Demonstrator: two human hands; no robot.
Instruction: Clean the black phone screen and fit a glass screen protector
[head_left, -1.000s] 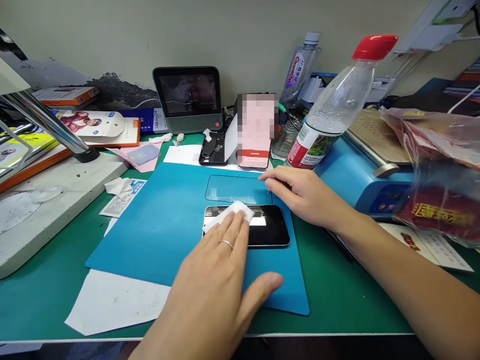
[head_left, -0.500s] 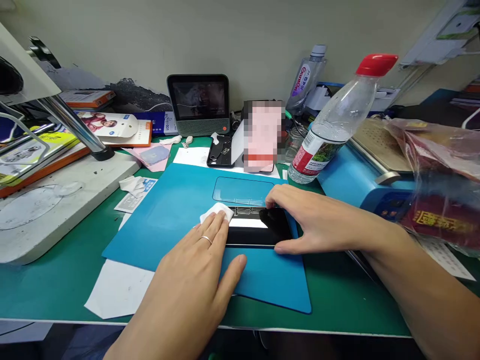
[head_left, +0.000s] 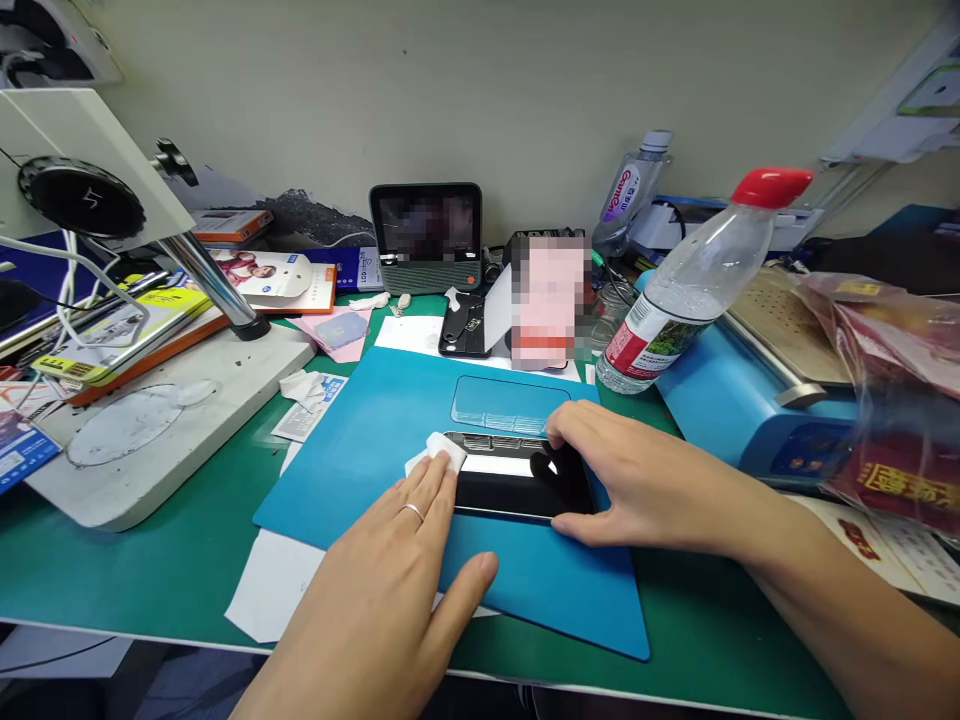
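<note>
A black phone (head_left: 502, 487) lies screen up on a blue mat (head_left: 375, 440). My left hand (head_left: 390, 590) rests flat on the mat, its fingertips pressing a small white wipe (head_left: 442, 452) onto the phone's left end. A ring sits on one finger. My right hand (head_left: 637, 480) grips the phone's right end, thumb at the near edge and fingers at the far edge. A clear screen protector (head_left: 501, 403) lies on the mat just behind the phone.
A tilted water bottle with a red cap (head_left: 697, 285) leans on a blue machine (head_left: 750, 400) at the right. Behind the mat stand a small screen device (head_left: 426, 225) and a propped phone (head_left: 547, 310). A microscope stand base (head_left: 165, 420) fills the left; white paper (head_left: 270, 590) lies under the mat.
My right hand moved from the screen protector onto the phone's right end and gripped it. My left hand slid the wipe from the phone's middle to its left end.
</note>
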